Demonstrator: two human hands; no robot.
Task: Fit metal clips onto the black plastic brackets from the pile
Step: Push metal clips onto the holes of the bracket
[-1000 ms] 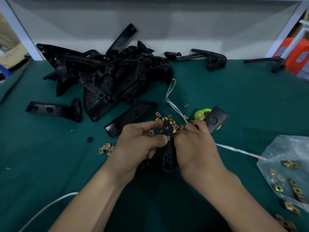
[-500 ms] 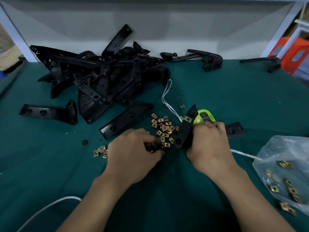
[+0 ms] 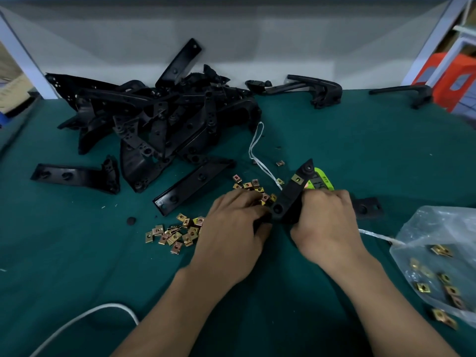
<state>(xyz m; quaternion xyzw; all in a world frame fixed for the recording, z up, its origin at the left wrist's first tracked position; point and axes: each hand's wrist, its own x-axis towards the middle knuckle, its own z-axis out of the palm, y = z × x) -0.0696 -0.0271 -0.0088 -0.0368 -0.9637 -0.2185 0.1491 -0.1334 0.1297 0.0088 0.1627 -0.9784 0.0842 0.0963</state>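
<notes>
Dim, even overhead light leaves soft shadows under the hands, a faint sheen on the plastic bag (image 3: 438, 243) at lower right, slight blur throughout, and wide-angle bending at the frame edges.

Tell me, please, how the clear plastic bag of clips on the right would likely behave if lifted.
The clear plastic bag looks thin and crumpled, so it would probably sag rather than hold shape. The metal clips inside lie loose, so they would likely slide to the lowest point. Stray clips outside its edge suggest an open mouth; some may spill.
</notes>
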